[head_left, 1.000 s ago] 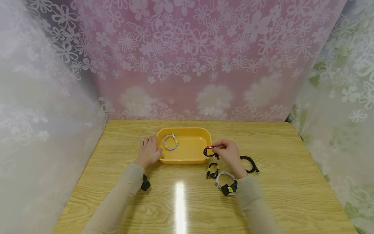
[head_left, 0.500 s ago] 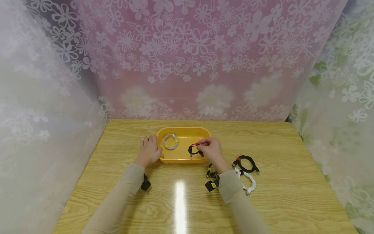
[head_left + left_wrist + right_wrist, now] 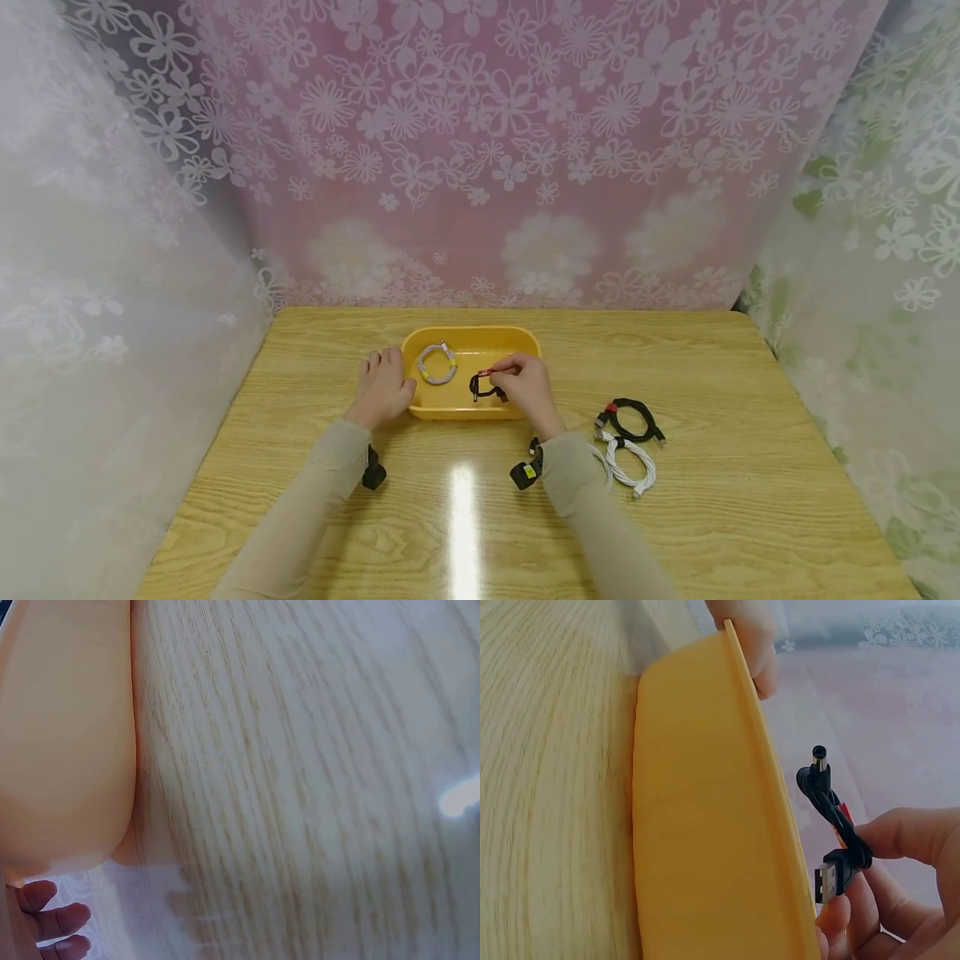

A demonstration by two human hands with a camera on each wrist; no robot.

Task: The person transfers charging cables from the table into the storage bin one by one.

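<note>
My right hand [image 3: 525,387] is over the right half of a yellow plastic tub [image 3: 459,414], pinching a small coiled black USB cable [image 3: 832,802] between thumb and fingers. In the right wrist view its USB plug and round barrel plug both stick out, and a red tie [image 3: 845,814] wraps the coil. My left hand [image 3: 381,385] holds the tub's left rim, thumb over the edge and fingers outside the wall; those fingers [image 3: 64,921] also show in the left wrist view. A grey cable coil [image 3: 442,381] with yellow ties lies inside the tub at the left.
Right of my right forearm lie a black cable coil [image 3: 647,408] with a red tie and a white cable coil [image 3: 651,473]. Another white cable [image 3: 603,461] is partly hidden by the sleeve. A small dark cable [image 3: 535,446] is mostly hidden behind the right wrist.
My right hand has carried the black USB cable leftward from the tub's right rim to over its inside. The left hand has stayed at the left rim.
</note>
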